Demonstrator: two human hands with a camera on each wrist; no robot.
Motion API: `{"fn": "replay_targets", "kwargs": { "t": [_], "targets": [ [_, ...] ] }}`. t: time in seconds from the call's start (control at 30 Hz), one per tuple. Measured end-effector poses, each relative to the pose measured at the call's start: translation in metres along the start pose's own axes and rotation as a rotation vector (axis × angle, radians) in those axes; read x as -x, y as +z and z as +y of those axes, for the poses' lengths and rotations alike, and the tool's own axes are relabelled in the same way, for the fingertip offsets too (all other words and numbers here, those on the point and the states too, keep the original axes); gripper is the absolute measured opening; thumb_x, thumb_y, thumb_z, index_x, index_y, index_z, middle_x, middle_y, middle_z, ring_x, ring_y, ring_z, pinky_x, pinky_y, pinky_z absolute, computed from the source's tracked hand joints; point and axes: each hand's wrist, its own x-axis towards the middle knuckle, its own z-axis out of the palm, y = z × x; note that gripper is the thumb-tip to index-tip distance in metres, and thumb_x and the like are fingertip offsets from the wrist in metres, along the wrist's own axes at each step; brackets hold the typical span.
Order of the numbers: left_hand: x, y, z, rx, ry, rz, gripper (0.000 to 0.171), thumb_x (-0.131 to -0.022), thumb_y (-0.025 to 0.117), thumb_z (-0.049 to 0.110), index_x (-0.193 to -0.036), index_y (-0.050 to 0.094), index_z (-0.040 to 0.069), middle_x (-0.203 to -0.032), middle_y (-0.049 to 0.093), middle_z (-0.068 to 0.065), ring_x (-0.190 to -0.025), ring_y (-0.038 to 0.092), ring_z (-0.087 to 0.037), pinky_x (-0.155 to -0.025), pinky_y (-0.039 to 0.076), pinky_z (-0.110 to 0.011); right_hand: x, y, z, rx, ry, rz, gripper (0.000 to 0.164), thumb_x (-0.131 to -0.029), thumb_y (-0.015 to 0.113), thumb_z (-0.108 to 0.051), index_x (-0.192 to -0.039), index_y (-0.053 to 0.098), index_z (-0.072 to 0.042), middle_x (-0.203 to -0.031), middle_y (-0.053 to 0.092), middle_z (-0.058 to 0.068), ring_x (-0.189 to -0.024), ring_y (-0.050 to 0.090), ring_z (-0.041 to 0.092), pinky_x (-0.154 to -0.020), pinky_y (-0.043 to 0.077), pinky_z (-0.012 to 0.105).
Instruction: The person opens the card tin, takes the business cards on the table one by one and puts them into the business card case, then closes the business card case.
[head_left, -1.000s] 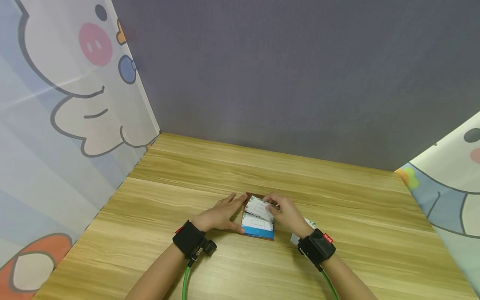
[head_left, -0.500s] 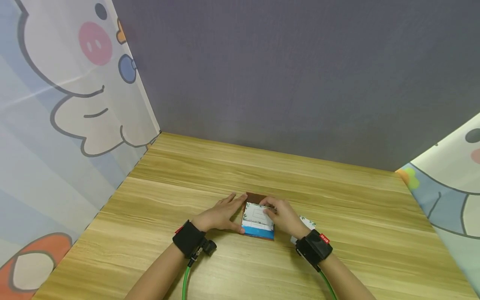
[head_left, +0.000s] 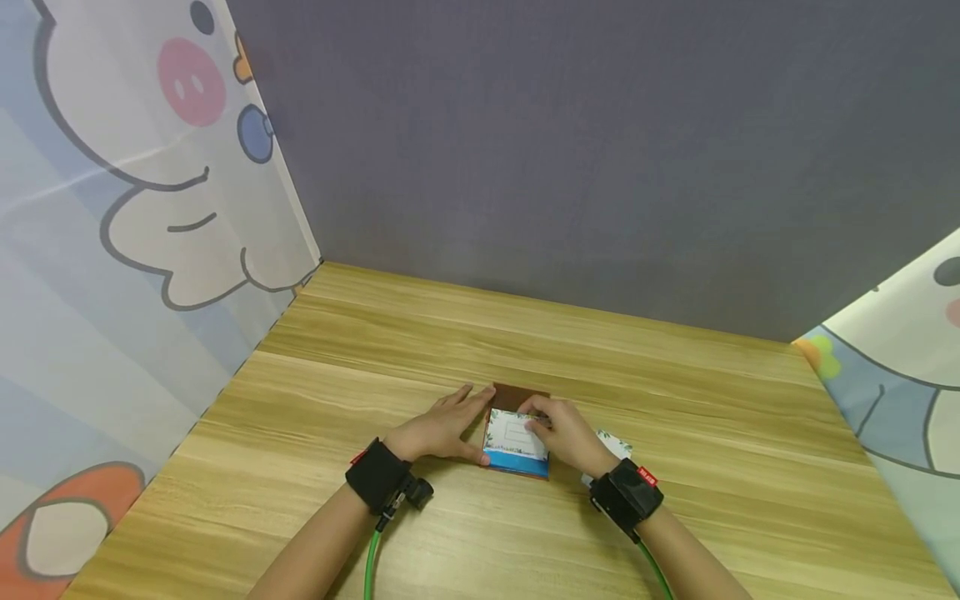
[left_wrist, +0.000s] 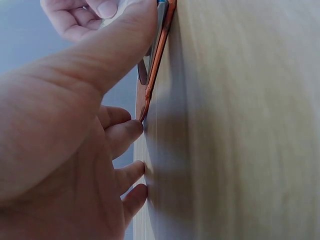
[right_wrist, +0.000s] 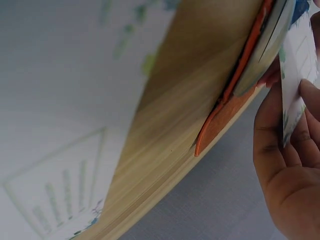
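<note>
A brown wallet-like holder [head_left: 519,397] lies unfolded on the table, with a blue band [head_left: 517,464] along its near part. Over it is a white card [head_left: 508,432] with a leafy print. My right hand [head_left: 568,435] pinches that card by its far right part, between thumb and fingers; the right wrist view shows the pinched card [right_wrist: 296,75] tilted. With fingers spread, my left hand [head_left: 441,432] rests at the holder's left side, thumb near the lower corner and index fingertip at the upper one. In the left wrist view its fingertips touch the table beside the holder's orange-brown edge [left_wrist: 159,55].
Another white leafy card [head_left: 613,443] lies on the table, partly under the right wrist; it fills the left of the right wrist view. A grey panel [head_left: 555,167] stands behind the wooden table [head_left: 375,333]. Green cables [head_left: 371,567] trail from the wrist cameras.
My right hand has drawn the card toward the near side, so more of the holder's brown far part shows and the lower white area is covered. The left hand stays put.
</note>
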Motion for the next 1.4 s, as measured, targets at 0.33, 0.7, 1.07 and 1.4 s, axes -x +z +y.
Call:
{"fn": "replay_targets", "kwargs": {
  "t": [0.33, 0.7, 1.07, 1.4],
  "targets": [
    [0.0008, -0.0012, 0.0008, 0.005, 0.005, -0.002, 0.099, -0.077, 0.067, 0.047, -0.149, 0.008, 0.012, -0.154, 0.014, -0.005, -0.142, 0.001, -0.032, -0.111, 0.012, -0.055, 0.0010, 0.0003, -0.0014, 0.014, 0.022, -0.031, 0.016, -0.085, 0.061, -0.002, -0.099, 0.064, -0.007, -0.099, 0.066, 0.009, -0.090, 0.064, 0.021, -0.074, 0.053, 0.031],
    [-0.0004, -0.0009, 0.0000, 0.000, 0.002, -0.006, 0.101, -0.076, 0.068, 0.048, -0.149, 0.008, 0.011, -0.154, 0.012, -0.004, -0.142, 0.001, -0.031, -0.111, 0.010, -0.054, 0.0027, 0.0045, 0.0025, 0.102, -0.043, -0.068, 0.022, -0.086, 0.059, -0.004, -0.107, 0.067, -0.004, -0.089, 0.052, 0.002, -0.078, 0.044, 0.012, -0.064, 0.037, 0.021],
    [-0.0001, -0.0011, 0.0003, 0.002, 0.005, -0.006, 0.101, -0.076, 0.068, 0.048, -0.148, 0.008, 0.011, -0.154, 0.012, -0.004, -0.142, 0.001, -0.032, -0.111, 0.010, -0.054, 0.0071, 0.0044, 0.0031, 0.084, -0.033, -0.082, 0.025, -0.086, 0.058, -0.002, -0.111, 0.061, -0.001, -0.096, 0.059, 0.005, -0.084, 0.052, 0.014, -0.068, 0.045, 0.024],
    [0.0006, -0.0012, 0.0010, 0.004, 0.017, -0.003, 0.101, -0.076, 0.068, 0.048, -0.148, 0.008, 0.011, -0.154, 0.015, -0.005, -0.142, 0.001, -0.032, -0.111, 0.011, -0.055, 0.0100, 0.0011, 0.0052, 0.061, -0.013, -0.036, 0.023, -0.084, 0.058, 0.003, -0.106, 0.063, -0.005, -0.092, 0.065, 0.004, -0.080, 0.061, 0.013, -0.065, 0.049, 0.020]
  ]
}}
